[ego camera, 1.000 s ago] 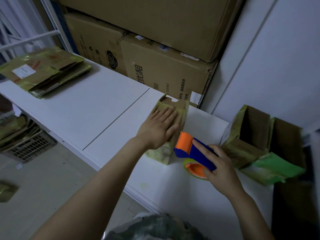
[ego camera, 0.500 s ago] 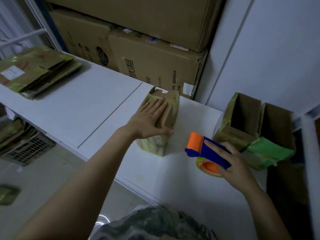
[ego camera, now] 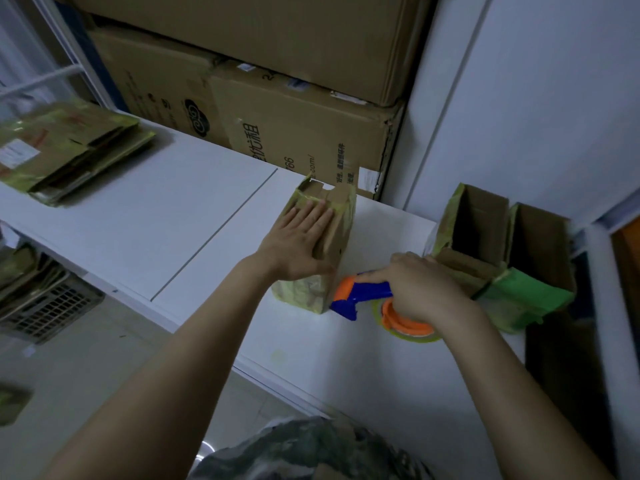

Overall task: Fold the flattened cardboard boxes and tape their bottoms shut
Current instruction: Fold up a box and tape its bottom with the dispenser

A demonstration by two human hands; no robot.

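Note:
A small folded cardboard box [ego camera: 341, 233] with yellow-green tape stands on the white table [ego camera: 194, 209], its closed flaps facing up. My left hand [ego camera: 298, 244] presses flat on those flaps with straight fingers. My right hand [ego camera: 420, 289] grips a blue and orange tape dispenser [ego camera: 367, 294], whose orange head touches the box's near right side. The tape roll [ego camera: 405, 325] hangs below my hand. A pile of flattened boxes [ego camera: 65, 150] lies at the far left of the table.
Two folded boxes [ego camera: 498, 244] stand open-topped at the right, one with a green flap. Large brown cartons [ego camera: 298, 109] are stacked behind the table against a white wall. A wire basket [ego camera: 45, 306] with more flat cardboard sits on the floor at left.
My right hand has brought the tape dispenser back to the left, from free on the table to against the box's near side. My left hand still presses on the flaps.

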